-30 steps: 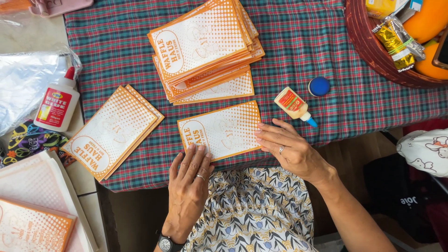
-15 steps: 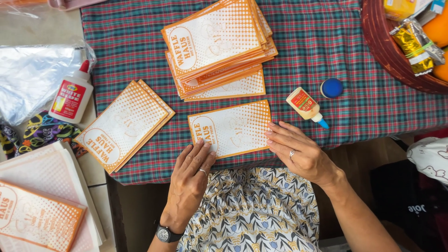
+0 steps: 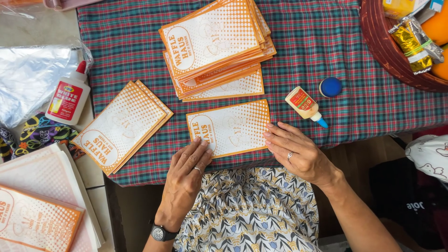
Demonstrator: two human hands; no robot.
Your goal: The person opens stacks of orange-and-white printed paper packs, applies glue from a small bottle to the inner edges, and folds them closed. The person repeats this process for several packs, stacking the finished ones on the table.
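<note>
Head view: single orange-and-white paper bag (image 3: 229, 128) flat on the plaid tablecloth (image 3: 326, 42), near edge. Left hand (image 3: 186, 175) open, fingertips pressing the bag's lower left corner; right hand (image 3: 298, 151) open, fingertips touching its right edge; nothing gripped by either. Small glue bottle (image 3: 305, 106) lying uncapped just beside, blue cap (image 3: 330, 87) apart. Tall stack (image 3: 217, 46) behind; smaller pile (image 3: 122, 125) to the left, seemingly finished. Judging by that: a few done, most of the stack left.
</note>
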